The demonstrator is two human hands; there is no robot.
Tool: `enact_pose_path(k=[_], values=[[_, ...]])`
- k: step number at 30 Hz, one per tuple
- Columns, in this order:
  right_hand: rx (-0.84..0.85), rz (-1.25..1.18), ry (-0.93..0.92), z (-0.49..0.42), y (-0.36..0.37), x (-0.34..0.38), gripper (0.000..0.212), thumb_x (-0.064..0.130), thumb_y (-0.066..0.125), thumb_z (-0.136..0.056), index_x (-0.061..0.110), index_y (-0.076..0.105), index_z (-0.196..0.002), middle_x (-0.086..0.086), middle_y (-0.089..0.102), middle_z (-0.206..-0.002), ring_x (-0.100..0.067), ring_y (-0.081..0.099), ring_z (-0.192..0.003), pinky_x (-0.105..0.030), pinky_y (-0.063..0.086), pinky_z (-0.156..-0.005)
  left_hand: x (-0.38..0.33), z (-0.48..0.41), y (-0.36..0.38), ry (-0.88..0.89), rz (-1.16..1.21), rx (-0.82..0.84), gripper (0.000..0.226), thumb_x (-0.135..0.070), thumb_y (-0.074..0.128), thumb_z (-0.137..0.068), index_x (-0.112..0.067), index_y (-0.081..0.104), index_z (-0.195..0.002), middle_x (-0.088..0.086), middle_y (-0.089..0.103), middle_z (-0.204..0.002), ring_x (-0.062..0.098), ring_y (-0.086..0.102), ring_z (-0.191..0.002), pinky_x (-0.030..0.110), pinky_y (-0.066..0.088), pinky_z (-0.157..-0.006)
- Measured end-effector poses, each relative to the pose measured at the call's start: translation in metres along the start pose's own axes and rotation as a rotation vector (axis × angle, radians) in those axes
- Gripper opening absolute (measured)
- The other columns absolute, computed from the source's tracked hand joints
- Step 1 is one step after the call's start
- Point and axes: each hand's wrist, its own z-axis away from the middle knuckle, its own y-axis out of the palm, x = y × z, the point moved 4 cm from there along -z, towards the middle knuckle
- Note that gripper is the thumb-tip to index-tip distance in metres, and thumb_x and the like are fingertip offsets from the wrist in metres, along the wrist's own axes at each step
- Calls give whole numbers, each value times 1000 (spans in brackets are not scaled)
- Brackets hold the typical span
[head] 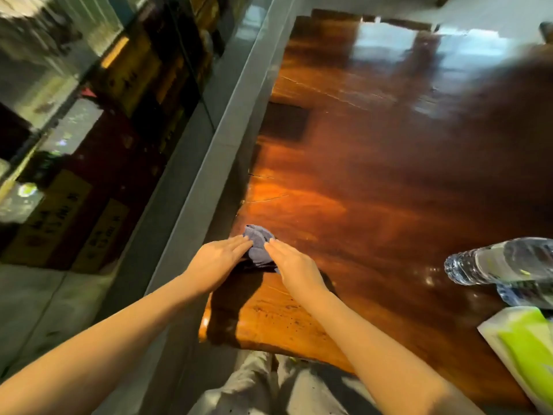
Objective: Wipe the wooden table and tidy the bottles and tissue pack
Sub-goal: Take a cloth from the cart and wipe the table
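A glossy wooden table (374,163) stretches away from me. A crumpled blue-grey cloth (259,245) lies near its left edge. My left hand (217,260) and my right hand (291,263) both press flat on the cloth, fingers together, one on each side. At the right edge a clear plastic bottle (496,262) lies on its side, with a second bottle (526,293) partly hidden below it. A white and green tissue pack (526,348) sits at the lower right corner, cut off by the frame.
A grey ledge (215,139) runs along the table's left side, with a glass pane (89,130) beyond it. My legs in light trousers (269,387) are below the table's near edge. A dark square patch (287,121) marks the tabletop.
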Motion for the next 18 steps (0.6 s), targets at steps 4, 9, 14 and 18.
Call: enact_pose_path(k=[4,9,14,18], values=[[106,47,-11,10,20,2,55,2,43,-92,14,27,-143,-9,26,-153,-18,26,-141,-27,24,-112,-11,21,9,-111,14,9,45,-12,88,-56,-9,74,-98,10,74,-100,22,72,-87,32,58,-66],[143,-21,-55,44,33,5,50,10,40,-97,15,26,-144,-6,24,-154,-14,23,-142,-22,20,-112,-45,58,21,-210,10,-32,53,-9,90,-53,-6,72,-102,12,73,-105,23,71,-93,35,58,-70],[130,120,-101,70,44,6,57,15,41,-97,16,13,-147,-4,13,-158,-16,11,-145,-30,15,-117,-66,76,34,-311,69,64,60,-26,70,-82,-6,47,-135,12,45,-142,26,45,-132,37,35,-109],[112,272,-118,80,45,2,69,44,35,-96,17,-3,-147,-5,-1,-159,-21,-2,-146,-37,0,-118,-67,80,45,-381,-8,146,78,-63,30,-90,-20,4,-149,-3,-6,-153,17,-5,-145,36,-11,-115]])
